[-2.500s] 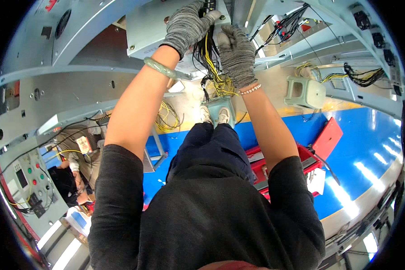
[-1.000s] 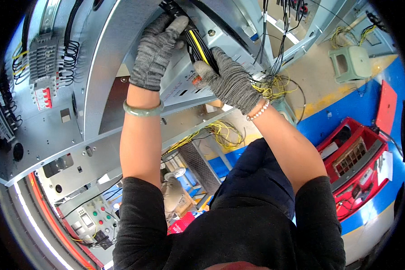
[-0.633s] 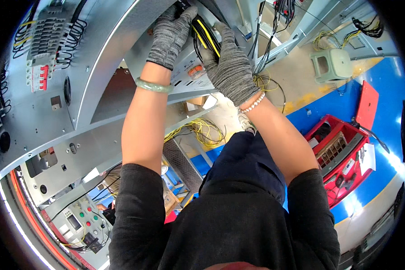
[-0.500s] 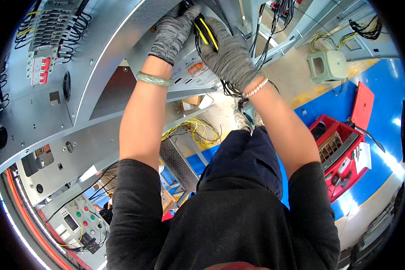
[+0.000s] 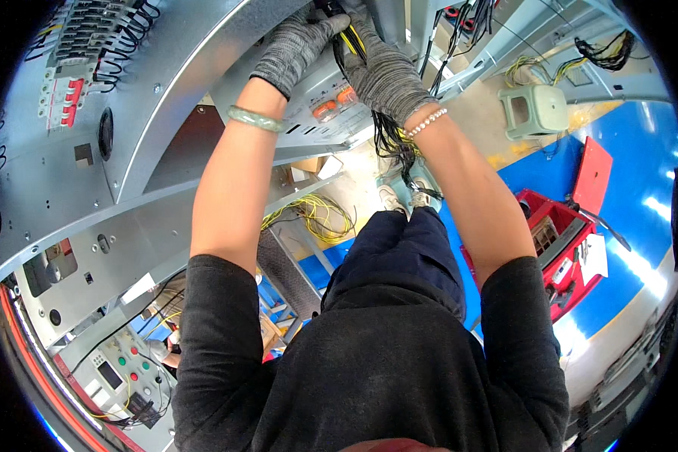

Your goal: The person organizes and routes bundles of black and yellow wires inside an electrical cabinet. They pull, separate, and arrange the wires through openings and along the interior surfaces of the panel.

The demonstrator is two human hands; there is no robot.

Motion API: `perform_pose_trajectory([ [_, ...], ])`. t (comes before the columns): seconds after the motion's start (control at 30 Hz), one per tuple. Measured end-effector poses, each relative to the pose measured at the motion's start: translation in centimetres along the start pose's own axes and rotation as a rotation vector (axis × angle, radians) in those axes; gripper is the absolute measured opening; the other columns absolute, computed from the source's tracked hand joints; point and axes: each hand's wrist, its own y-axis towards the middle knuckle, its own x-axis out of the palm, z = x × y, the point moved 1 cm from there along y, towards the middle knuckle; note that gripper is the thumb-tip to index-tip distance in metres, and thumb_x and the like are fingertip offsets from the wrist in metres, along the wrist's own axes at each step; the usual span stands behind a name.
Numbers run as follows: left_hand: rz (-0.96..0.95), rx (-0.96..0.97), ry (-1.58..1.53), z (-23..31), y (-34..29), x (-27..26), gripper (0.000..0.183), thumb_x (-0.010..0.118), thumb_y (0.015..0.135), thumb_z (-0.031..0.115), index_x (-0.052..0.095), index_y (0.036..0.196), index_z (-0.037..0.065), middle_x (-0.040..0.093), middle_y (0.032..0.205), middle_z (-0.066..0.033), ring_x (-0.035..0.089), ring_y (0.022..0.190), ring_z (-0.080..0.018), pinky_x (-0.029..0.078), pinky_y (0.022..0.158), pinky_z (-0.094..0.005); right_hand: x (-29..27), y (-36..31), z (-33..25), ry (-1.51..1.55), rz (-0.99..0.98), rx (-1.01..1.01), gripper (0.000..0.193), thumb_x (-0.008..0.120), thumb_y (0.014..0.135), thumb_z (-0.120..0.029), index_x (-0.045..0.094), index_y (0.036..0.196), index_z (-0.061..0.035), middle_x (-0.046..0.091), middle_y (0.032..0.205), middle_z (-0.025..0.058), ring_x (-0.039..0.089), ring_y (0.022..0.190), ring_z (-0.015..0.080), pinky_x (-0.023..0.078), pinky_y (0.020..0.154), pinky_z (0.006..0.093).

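Observation:
Both my hands wear grey knitted gloves and are raised at the top of the view, inside a grey metal cabinet frame. Between them runs a bundle of black and yellow wires (image 5: pixel 353 44). My left hand (image 5: pixel 303 47) is closed at the bundle's upper end, its thumb laid across towards the wires. Lower down, my right hand (image 5: pixel 384 81) wraps round the same bundle, with its fingertips partly hidden. Below it the loose black wire ends (image 5: pixel 392 143) hang down. A panel with orange parts (image 5: pixel 325 111) sits just behind my hands.
Circuit breakers (image 5: pixel 71 102) are mounted on the cabinet at left. A coil of yellow wire (image 5: pixel 320 217) lies by a metal step (image 5: pixel 288 275). On the right stand a green stool (image 5: pixel 539 111) and an open red toolbox (image 5: pixel 580 282). Another person's hand (image 5: pixel 172 354) shows near the control panel (image 5: pixel 120 369).
My right hand has shifted slightly upward along the bundle, and more of the hanging black wires shows below it. My left hand stays at the upper end. The whole view has shifted slightly.

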Motion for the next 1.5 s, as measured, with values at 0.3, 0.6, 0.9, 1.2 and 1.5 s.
perform_pose_trajectory([
  [0.3, 0.033, -0.021, -0.085, 0.6, -0.5, 0.3, 0.038, 0.071, 0.076, 0.034, 0.063, 0.106, 0.012, 0.062, 0.079, -0.0005, 0.052, 0.068, -0.0107, 0.045, 0.059, -0.0265, 0.9, -0.3, -0.3, -0.124, -0.025, 0.091, 0.061, 0.051, 0.083, -0.020, 0.026, 0.139, -0.0159, 0.058, 0.108, 0.0245, 0.058, 0.094, 0.0393, 0.046, 0.085, 0.0457],
  [0.6, 0.128, 0.223, 0.157, 0.6, -1.0, 0.7, 0.041, 0.070, 0.077, 0.033, 0.061, 0.106, 0.005, 0.061, 0.078, -0.0037, 0.053, 0.067, -0.0111, 0.045, 0.059, -0.0278, -0.5, -4.3, 2.8, -0.009, 0.117, -0.046, 0.067, 0.062, 0.078, -0.033, 0.034, 0.134, -0.0062, 0.060, 0.107, 0.0206, 0.057, 0.100, 0.0347, 0.044, 0.088, 0.0398],
  [0.9, 0.229, 0.195, 0.044, 2.7, -4.0, 1.8, 0.024, 0.071, 0.073, 0.015, 0.062, 0.090, 0.002, 0.065, 0.080, -0.0103, 0.059, 0.072, -0.0215, 0.047, 0.066, -0.0320, 2.5, -11.1, 11.4, -0.197, -0.151, 0.134, 0.053, 0.065, 0.075, -0.027, 0.049, 0.121, -0.0070, 0.058, 0.115, 0.0170, 0.054, 0.108, 0.0326, 0.042, 0.094, 0.0371],
  [1.2, 0.235, 0.068, 0.123, 3.8, -5.6, 2.4, 0.025, 0.068, 0.075, 0.022, 0.064, 0.089, 0.002, 0.065, 0.080, -0.0135, 0.061, 0.071, -0.0250, 0.047, 0.067, -0.0358, 3.8, -15.8, 19.3, -0.315, -0.391, 0.323, 0.041, 0.056, 0.081, -0.030, 0.055, 0.115, -0.0064, 0.059, 0.112, 0.0157, 0.055, 0.105, 0.0319, 0.043, 0.091, 0.0372],
  [1.5, -0.272, -0.340, -0.545, -10.4, -29.4, 10.3, 0.030, 0.063, 0.085, 0.019, 0.056, 0.106, -0.001, 0.064, 0.086, -0.0060, 0.060, 0.075, -0.0134, 0.050, 0.063, -0.0271, 1.1, -38.7, 38.8, -0.572, -0.810, 0.221, 0.037, 0.049, 0.086, -0.036, 0.059, 0.106, -0.0067, 0.060, 0.109, 0.0181, 0.056, 0.103, 0.0349, 0.045, 0.088, 0.0409],
])
